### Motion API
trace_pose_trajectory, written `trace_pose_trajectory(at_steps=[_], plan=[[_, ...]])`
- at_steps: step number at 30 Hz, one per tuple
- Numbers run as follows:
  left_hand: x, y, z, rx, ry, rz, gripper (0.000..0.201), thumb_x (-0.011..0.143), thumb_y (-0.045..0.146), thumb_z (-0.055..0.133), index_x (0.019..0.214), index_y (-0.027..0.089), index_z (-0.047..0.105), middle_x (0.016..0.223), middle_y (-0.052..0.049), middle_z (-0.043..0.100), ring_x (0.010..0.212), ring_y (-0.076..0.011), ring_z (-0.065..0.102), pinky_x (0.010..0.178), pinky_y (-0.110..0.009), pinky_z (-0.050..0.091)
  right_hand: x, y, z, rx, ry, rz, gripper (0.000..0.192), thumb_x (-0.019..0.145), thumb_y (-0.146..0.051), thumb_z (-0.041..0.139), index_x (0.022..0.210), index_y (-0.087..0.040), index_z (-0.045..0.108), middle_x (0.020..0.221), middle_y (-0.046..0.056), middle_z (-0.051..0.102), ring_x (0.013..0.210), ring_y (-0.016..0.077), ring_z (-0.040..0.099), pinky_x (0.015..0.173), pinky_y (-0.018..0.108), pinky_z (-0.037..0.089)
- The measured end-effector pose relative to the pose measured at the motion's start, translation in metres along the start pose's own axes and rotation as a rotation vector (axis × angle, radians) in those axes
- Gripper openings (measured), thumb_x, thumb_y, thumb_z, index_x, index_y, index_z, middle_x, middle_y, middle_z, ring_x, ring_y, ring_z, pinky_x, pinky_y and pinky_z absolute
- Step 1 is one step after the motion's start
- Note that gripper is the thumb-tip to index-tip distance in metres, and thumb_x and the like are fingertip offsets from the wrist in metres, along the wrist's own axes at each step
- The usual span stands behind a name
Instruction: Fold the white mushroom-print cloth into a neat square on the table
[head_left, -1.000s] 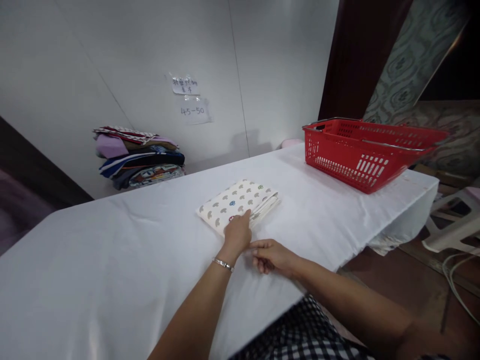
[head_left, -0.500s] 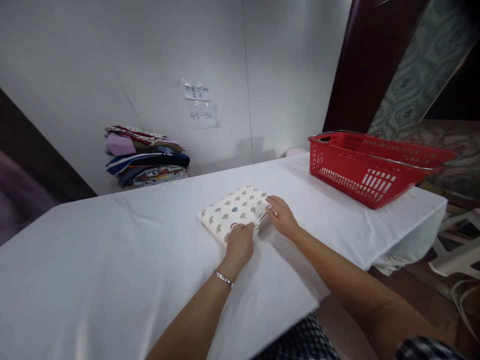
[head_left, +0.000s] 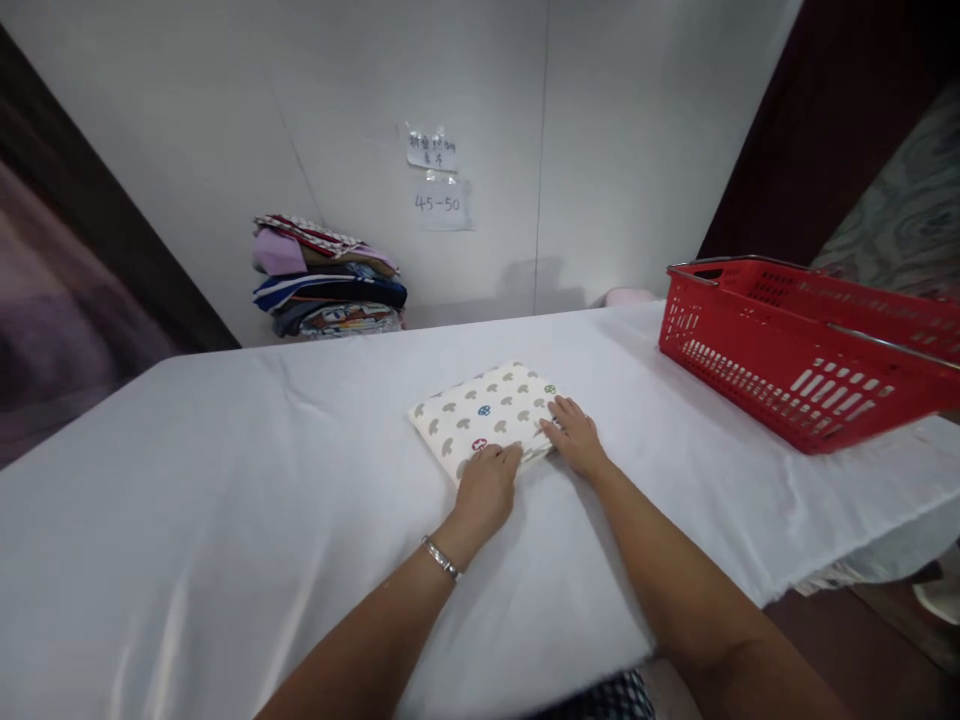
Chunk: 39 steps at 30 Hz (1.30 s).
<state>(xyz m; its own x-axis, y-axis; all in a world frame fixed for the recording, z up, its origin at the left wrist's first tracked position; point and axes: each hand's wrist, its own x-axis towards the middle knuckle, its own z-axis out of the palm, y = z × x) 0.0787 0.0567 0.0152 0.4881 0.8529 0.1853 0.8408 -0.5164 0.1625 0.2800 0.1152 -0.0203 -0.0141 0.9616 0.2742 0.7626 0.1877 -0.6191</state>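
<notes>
Seemed a makeshift workroom: handwritten signs (head_left: pixel 442 207) were taped to a panelled wall (head_left: pixel 622 130), folded fabrics (head_left: pixel 330 288) stood stacked nearby, a red shopping basket (head_left: pixel 757 345) sat on a white-draped table (head_left: pixel 225 470).

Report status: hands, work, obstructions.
Left hand and right hand on folded white mushroom-print cloth, near side. Cloth lies on white-draped table. Red perforated plastic basket off right, apart from cloth, not in the way.

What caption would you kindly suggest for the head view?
Both hands on a folded patterned cloth, red basket at right.
</notes>
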Motion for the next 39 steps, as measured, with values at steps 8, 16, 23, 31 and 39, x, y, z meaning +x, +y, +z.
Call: trace_pose_trajectory(at_steps=[8,16,23,31,39], plan=[[-0.003,0.003,-0.001,-0.038,0.005,-0.002,0.051,0.078,0.002,0.041,0.125,0.020,0.048,0.102,-0.009,0.061,0.101,-0.0226,0.051,0.083,-0.036,0.043,0.017,0.028,-0.014,0.218,0.108,0.241,0.056,0.081,-0.046,0.050,0.127,-0.014,0.054,0.132,0.014,0.052,0.121,0.0262,0.048,0.104,0.042,0.034],[-0.015,-0.048,-0.014,-0.035,0.033,0.010,0.056,0.078,0.001,0.039,0.126,0.026,0.052,0.122,-0.004,0.059,0.117,-0.0204,0.047,0.101,-0.041,0.035,0.005,0.011,-0.033,0.184,-0.175,0.249,0.040,0.071,-0.039,0.060,0.106,-0.019,0.066,0.093,0.007,0.070,0.082,0.0231,0.064,0.073,0.033,0.049],[-0.038,-0.064,-0.011,0.004,0.112,-0.082,0.050,0.082,0.010,0.043,0.129,0.027,0.049,0.130,-0.003,0.055,0.124,-0.0182,0.043,0.112,-0.046,0.017,-0.008,-0.003,-0.031,0.037,0.036,-0.015,0.044,0.075,-0.045,0.057,0.112,-0.020,0.063,0.109,0.011,0.063,0.094,0.0257,0.059,0.078,0.037,0.047],[-0.042,-0.052,-0.008,-0.042,0.222,-0.154,0.040,0.085,0.024,0.051,0.125,0.023,0.050,0.128,-0.005,0.055,0.123,-0.0183,0.043,0.112,-0.043,0.019,-0.025,-0.035,-0.015,0.195,-0.134,-0.469,0.028,0.082,-0.038,0.057,0.104,-0.024,0.066,0.109,0.007,0.063,0.107,0.0233,0.053,0.092,0.039,0.044],[-0.039,-0.059,-0.012,-0.099,0.211,-0.163,0.029,0.089,0.029,0.047,0.116,0.024,0.057,0.118,-0.004,0.062,0.114,-0.0167,0.051,0.109,-0.042,0.024,-0.026,-0.038,-0.009,0.044,-0.172,-0.534,0.031,0.085,-0.033,0.053,0.112,-0.026,0.064,0.108,0.007,0.064,0.102,0.0242,0.054,0.090,0.040,0.043]])
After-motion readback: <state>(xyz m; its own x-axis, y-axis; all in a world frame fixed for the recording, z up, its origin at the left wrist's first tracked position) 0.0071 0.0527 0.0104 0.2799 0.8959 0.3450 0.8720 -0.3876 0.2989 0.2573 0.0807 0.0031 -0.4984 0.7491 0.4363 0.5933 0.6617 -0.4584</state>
